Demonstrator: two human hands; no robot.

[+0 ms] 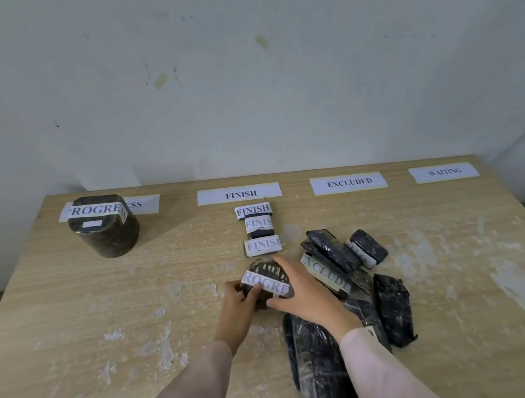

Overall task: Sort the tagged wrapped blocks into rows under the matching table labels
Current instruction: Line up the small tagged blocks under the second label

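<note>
Hands point(265, 299) around block point(265, 284) (tag half-hidden)

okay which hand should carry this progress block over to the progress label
Left, probably. Both hands grip the PROGRESS block, but the left hand is on the side toward the far-left PROGRESS label; the right hand would cross over.

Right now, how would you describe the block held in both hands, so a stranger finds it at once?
On the wooden table, follow the FINISH label down its row of three blocks. Just below, both hands grip a round dark block. Unlike its neighbours, its white tag reads PROGRESS.
</note>
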